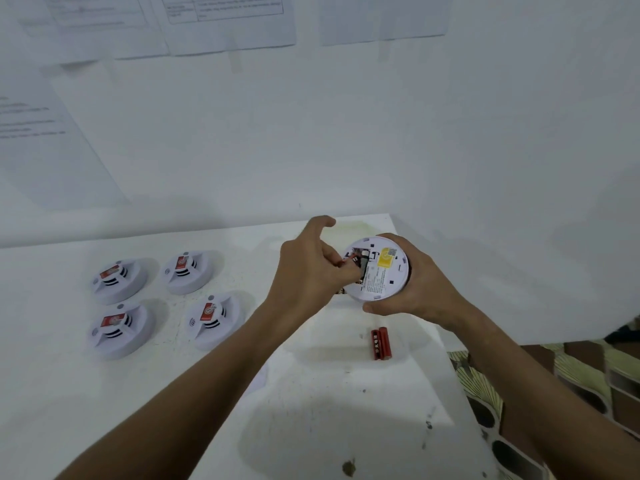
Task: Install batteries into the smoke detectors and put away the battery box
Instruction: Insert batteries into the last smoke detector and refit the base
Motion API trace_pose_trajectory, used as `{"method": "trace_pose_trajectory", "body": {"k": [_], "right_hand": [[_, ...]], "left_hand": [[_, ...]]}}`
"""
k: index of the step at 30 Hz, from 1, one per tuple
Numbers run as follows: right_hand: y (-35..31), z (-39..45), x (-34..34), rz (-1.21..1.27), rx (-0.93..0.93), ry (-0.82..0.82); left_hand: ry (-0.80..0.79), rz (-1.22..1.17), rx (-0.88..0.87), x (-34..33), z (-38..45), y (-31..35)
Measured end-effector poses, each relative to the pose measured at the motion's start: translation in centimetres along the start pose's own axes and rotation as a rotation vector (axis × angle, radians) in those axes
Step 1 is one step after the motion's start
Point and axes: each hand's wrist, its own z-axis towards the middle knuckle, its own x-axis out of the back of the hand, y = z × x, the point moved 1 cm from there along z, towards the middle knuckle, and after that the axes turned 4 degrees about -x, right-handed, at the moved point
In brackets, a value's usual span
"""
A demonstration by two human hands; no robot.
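Detectors, four of them (pixel 119 280), sit face-up in a square well left of the held smoke detector (pixel 377 268), each with a red tag on top. Just left of that unit, the left hand (pixel 304 268) curls thumb and fingertips into its open battery bay, apparently pinching a battery there, though which fingers grip it I cannot tell. The right hand (pixel 420 284) cups the unit's rim from the right, underside up, above the white table (pixel 311 410). Below it lie two red batteries (pixel 381 342), touching. A reversed or half-seated cell could spring out; the loose pair might roll.
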Motion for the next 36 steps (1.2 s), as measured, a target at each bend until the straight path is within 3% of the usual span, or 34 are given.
{"method": "trace_pose_trajectory", "body": {"k": [6, 13, 20, 30, 36], "right_hand": [[2.2, 0.0, 2.2, 0.005, -0.078, 0.015], [4.1, 0.5, 4.1, -0.001, -0.127, 0.005], [4.8, 1.1, 4.3, -0.003, -0.132, 0.001], [4.5, 1.0, 3.8, 0.024, -0.137, -0.017], [3.7, 0.5, 3.1, 0.041, -0.128, -0.030]], "left_hand": [[0.065, 0.015, 0.046, 0.5, 3.2, -2.6], [-0.301, 0.126, 0.115, -1.4, 5.3, -7.2], [-0.511, 0.306, 0.084, -4.5, 6.5, -8.4], [-0.463, 0.336, -0.006, -4.3, 6.1, -8.4], [-0.210, 0.051, -0.165, -2.4, 4.7, -4.3]]}}
